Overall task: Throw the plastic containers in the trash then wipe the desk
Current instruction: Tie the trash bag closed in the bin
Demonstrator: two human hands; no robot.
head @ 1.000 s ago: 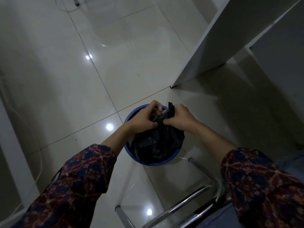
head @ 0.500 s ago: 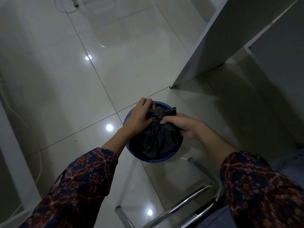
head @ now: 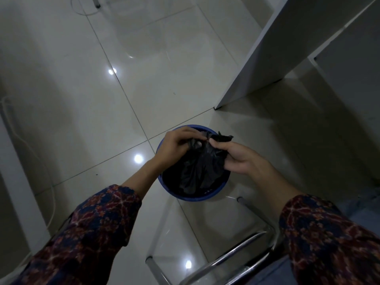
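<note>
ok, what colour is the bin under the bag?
Blue bin, seen on its rim around the black bag; the head view, the only one, shows it.

Dim, wide-angle view; glare spots on floor tiles.

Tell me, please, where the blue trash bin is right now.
In the head view, the blue trash bin stands on the tiled floor at centre, under both hands, near the white desk panel.

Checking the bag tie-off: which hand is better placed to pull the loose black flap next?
Right, probably. The right hand already pinches the bag beside the flap sticking up over the bin. The left hand grips the gathered neck farther from it.
</note>
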